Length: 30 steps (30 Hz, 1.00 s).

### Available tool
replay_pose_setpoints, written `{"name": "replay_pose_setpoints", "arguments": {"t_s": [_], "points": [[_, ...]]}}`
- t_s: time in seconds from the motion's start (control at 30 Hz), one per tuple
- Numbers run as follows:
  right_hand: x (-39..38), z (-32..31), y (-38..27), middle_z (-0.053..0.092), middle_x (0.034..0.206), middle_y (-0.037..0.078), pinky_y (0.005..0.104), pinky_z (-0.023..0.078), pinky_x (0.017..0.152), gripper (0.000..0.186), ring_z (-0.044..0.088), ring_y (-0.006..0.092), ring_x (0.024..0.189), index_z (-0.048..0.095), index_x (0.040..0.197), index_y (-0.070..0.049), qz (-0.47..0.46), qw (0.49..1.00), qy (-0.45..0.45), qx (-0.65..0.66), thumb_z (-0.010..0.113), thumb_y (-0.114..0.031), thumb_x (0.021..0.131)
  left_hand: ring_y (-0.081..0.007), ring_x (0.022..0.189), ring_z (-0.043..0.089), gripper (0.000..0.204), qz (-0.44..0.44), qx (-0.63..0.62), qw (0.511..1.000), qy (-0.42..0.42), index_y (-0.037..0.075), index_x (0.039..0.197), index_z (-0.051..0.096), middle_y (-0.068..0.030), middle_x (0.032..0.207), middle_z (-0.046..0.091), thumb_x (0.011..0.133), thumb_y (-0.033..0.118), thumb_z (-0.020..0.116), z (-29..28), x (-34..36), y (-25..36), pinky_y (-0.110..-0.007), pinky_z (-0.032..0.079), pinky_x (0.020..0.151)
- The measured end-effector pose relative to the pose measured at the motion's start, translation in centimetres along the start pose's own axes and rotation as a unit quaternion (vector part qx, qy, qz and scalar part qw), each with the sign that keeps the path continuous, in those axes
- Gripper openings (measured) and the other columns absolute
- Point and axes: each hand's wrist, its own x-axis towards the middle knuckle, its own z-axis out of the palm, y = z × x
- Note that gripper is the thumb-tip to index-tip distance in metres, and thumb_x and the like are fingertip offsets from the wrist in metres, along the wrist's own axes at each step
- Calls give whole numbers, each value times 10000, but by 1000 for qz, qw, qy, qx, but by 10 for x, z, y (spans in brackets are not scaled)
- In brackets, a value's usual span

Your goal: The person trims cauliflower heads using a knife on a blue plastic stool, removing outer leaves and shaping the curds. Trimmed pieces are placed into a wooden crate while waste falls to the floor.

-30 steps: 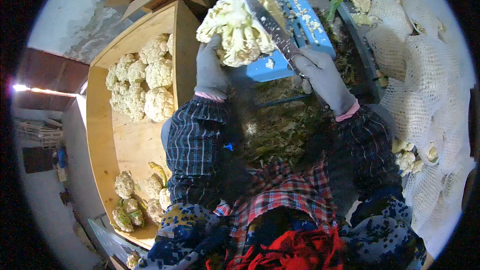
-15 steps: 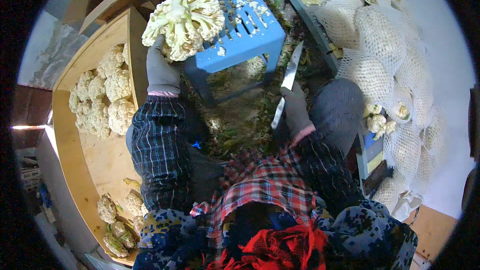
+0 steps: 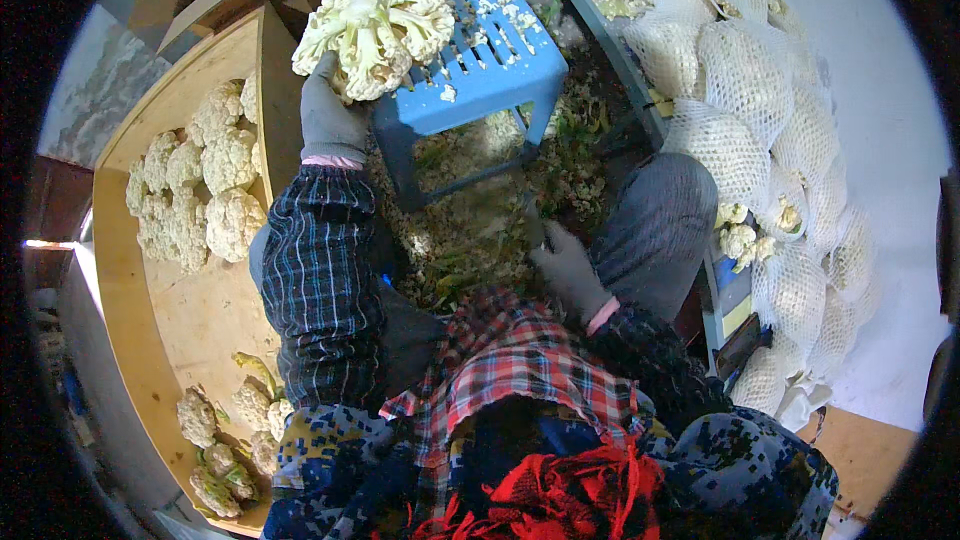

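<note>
My left hand (image 3: 333, 118), in a grey glove, grips a large trimmed cauliflower (image 3: 380, 30) from below and its near side. The pale cut stem and branching florets face up. It overlaps the left edge of a blue plastic stool (image 3: 470, 110) in view; whether the two touch I cannot tell. Lower down, between my knees, my gloved right hand (image 3: 572, 270) is closed round a knife (image 3: 533, 223), seen only as a dark, smeared shape. Its blade is too blurred to make out. Small cauliflower crumbs lie scattered over the stool's slotted seat.
To the left stands a wooden bin (image 3: 180, 315) with white cauliflower heads (image 3: 205, 175) at its far end and browner ones (image 3: 225, 440) near me. Stacked at the right are cauliflowers in white foam nets (image 3: 745, 80), behind a metal rail (image 3: 615, 35). Leaf scraps (image 3: 450, 270) litter the floor.
My right hand has dropped lower and nearer my body, with the knife turning from clear to blurred. The cauliflower in my left hand has shifted slightly up and to the right.
</note>
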Motion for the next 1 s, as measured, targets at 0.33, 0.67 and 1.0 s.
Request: {"name": "replay_pose_setpoints", "arguments": {"t_s": [0.33, 0.67, 1.0], "points": [[-16, -25, -74, 661, 1093, 137, 339, 487, 919, 386, 623, 188, 1029, 555, 1347, -21, -84, 989, -121, -18, 595, -150, 985, -261, 1078, 706, 388, 47, 0, 999, 10, 48, 1389, 547, -112, 1269, 681, 1046, 229, 540, -10, 6, 2, -433, 605, 872], [59, -66, -137, 700, 1155, 173, 403, 537, 847, 397, 669, 219, 954, 542, 1395, -35, -154, 943, -31, -293, 578, -112, 1007, -264, 1128, 691, 414, 49, -44, 998, 16, 57, 1419, 528, -120, 1320, 665, 1045, 233, 503, -17, 10, 11, -450, 566, 972], [82, -68, -163, 647, 887, -19, 248, 485, 605, 196, 577, 66, 719, 662, 1182, -40, -166, 982, -61, 74, 610, -157, 1034, -226, 1030, 692, 381, 109, 65, 991, -36, -25, 1307, 538, -132, 1207, 660, 994, 170, 633, 10, -4, -12, -358, 579, 884]]}}
